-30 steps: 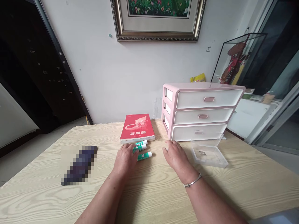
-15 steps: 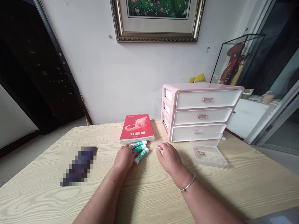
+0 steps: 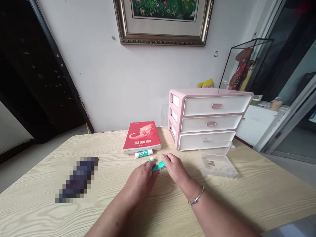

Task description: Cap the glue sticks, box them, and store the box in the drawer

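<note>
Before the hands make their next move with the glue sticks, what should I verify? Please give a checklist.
1. Green glue stick in the grip of left hand and right hand: ok.
2. Second stick, white cap showing at the left hand, held firmly: cannot tell.
3. Third stick lying free before the red book: ok.
4. Pink drawer unit open: not ok, all three drawers shut.
5. Clear box open: ok.

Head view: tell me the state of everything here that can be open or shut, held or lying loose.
Drawers: all three shut.
Clear box: open, lid up.
Book: closed, lying flat.
Loose glue stick: lying beside the book, untouched.
Held glue stick: pinched between both grips.
Left grip: closed on the held glue stick.
Right grip: closed on its other end.
</note>
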`<state>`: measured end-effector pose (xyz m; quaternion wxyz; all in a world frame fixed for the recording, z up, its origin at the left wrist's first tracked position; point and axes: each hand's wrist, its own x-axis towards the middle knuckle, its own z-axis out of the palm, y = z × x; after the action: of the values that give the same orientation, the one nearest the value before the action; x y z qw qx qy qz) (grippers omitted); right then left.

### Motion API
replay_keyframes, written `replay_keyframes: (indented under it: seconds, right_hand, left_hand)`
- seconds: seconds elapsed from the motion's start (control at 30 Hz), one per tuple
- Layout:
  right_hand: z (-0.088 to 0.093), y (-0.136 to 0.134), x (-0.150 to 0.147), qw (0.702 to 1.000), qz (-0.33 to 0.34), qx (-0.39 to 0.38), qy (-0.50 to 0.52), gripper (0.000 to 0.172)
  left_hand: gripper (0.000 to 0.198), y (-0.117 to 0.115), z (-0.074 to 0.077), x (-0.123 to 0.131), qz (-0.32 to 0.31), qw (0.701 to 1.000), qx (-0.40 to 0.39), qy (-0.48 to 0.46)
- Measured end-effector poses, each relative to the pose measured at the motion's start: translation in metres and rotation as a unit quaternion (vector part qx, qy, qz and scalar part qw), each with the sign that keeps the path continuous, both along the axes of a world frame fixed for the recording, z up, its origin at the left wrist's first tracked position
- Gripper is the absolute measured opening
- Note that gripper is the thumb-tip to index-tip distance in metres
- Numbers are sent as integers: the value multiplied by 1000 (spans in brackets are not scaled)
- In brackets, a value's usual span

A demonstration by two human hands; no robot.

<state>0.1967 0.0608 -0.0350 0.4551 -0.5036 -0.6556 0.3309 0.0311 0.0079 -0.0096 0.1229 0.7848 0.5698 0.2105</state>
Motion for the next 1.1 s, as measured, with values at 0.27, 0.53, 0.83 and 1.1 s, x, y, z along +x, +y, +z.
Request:
replay_keyframes:
  seconds: [0.27, 0.53, 0.83, 1.1]
  right_hand:
    - [10, -13, -7, 1000, -4, -24, -9, 19]
    - [21, -22, -7, 989, 56, -37, 132, 20]
    - [29, 4, 28, 982, -167, 85, 10, 25]
    - [24, 12, 47, 939, -160, 39, -301, 24]
  left_hand:
    - [29, -3, -5, 17, -50, 993, -37, -98]
    - [48, -10, 5, 15, -93, 783, -388, -477]
    - [45, -8, 9, 2, 7, 936, -221, -275]
    - [22, 3, -18, 10, 39, 994, 54, 88]
